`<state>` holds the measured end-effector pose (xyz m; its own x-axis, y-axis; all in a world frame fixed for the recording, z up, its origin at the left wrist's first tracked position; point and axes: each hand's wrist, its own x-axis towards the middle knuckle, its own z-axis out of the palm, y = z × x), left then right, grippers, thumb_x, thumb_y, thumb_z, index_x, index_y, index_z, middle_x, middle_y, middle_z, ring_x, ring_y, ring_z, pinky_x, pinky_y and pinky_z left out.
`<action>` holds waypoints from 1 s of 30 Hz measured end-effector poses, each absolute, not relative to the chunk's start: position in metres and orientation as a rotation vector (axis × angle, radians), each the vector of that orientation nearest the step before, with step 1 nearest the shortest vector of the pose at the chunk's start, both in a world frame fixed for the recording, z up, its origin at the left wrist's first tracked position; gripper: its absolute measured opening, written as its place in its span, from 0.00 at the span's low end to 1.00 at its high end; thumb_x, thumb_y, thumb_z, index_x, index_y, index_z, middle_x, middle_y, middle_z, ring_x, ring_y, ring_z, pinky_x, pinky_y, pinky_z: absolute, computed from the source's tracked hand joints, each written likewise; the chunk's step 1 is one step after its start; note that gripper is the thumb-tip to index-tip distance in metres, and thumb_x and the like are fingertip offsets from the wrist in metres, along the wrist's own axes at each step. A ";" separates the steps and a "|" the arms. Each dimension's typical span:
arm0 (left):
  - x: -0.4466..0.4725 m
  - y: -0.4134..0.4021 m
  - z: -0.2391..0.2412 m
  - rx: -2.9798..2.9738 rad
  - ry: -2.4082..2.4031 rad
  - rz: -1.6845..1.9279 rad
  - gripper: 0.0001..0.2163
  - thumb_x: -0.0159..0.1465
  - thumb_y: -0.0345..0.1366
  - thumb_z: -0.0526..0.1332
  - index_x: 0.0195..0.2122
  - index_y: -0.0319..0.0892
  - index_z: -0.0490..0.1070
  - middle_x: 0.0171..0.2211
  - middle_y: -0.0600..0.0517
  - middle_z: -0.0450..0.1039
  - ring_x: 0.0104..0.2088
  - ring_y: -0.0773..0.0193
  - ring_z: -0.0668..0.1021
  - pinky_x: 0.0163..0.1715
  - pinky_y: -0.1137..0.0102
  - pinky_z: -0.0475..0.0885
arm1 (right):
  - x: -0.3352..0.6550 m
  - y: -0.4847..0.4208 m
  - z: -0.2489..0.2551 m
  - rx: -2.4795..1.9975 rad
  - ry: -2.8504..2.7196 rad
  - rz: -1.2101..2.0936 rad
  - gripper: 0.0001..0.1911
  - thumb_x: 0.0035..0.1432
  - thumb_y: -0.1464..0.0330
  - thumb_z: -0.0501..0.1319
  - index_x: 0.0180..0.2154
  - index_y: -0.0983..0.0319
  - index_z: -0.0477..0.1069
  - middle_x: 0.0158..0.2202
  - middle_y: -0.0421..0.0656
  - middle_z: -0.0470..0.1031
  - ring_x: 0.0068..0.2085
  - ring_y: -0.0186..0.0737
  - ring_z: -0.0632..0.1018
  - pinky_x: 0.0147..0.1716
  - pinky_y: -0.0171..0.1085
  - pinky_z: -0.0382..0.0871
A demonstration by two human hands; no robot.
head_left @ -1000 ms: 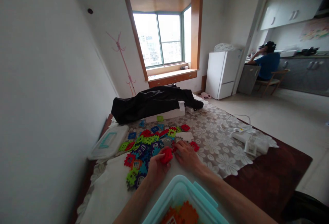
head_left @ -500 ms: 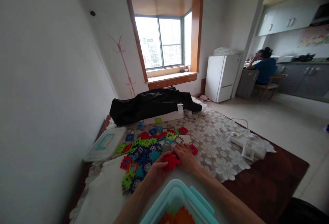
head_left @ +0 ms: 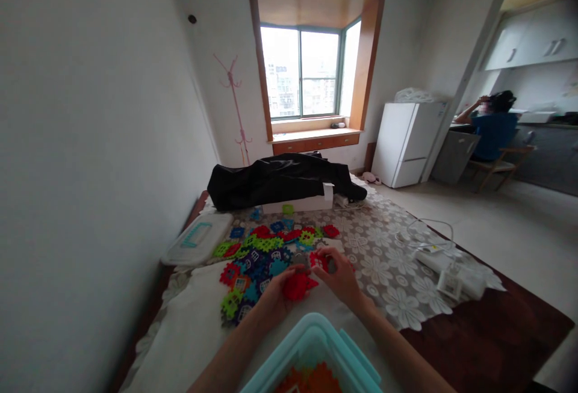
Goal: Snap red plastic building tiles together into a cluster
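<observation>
left hand [head_left: 275, 300] is gripping a red toothed block cluster [head_left: 295, 286] while right hand [head_left: 341, 278] is pinching a red block [head_left: 319, 260] over the lace tablecloth [head_left: 388, 272].

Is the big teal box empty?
No, the teal box near the person's arms has orange toy pieces lying inside it.

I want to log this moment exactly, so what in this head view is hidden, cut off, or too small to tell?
- Left hand: its fingers cover part of the red block cluster, so its shape and piece count are unclear.
- Right hand: pinches a red piece, too small to tell its form.
- Teal bin: cut off by the bottom edge; only some orange pieces show.
- Whatever lies under the black bag is hidden.
</observation>
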<state>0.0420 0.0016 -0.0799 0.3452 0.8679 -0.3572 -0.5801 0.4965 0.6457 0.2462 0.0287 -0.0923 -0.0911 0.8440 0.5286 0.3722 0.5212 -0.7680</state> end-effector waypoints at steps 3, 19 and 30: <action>0.045 0.001 -0.082 0.430 0.723 0.968 0.10 0.70 0.35 0.62 0.49 0.36 0.75 0.40 0.43 0.83 0.31 0.60 0.84 0.30 0.70 0.80 | 0.234 0.014 -0.089 -0.923 -1.931 0.508 0.21 0.58 0.57 0.72 0.50 0.56 0.73 0.50 0.48 0.78 0.53 0.51 0.77 0.55 0.46 0.72; 0.043 -0.001 -0.077 0.457 0.818 0.997 0.21 0.64 0.27 0.67 0.58 0.39 0.70 0.55 0.40 0.79 0.47 0.50 0.85 0.34 0.65 0.84 | 0.321 0.045 -0.095 -1.641 -2.217 0.403 0.19 0.49 0.71 0.66 0.46 0.58 0.75 0.51 0.48 0.76 0.51 0.52 0.76 0.51 0.43 0.68; 0.046 0.001 -0.081 0.409 0.800 1.013 0.23 0.69 0.49 0.64 0.57 0.37 0.72 0.52 0.38 0.80 0.43 0.50 0.86 0.29 0.65 0.83 | 0.280 0.028 -0.060 -1.209 -1.884 0.595 0.22 0.57 0.68 0.63 0.54 0.59 0.70 0.45 0.46 0.78 0.40 0.43 0.78 0.44 0.41 0.73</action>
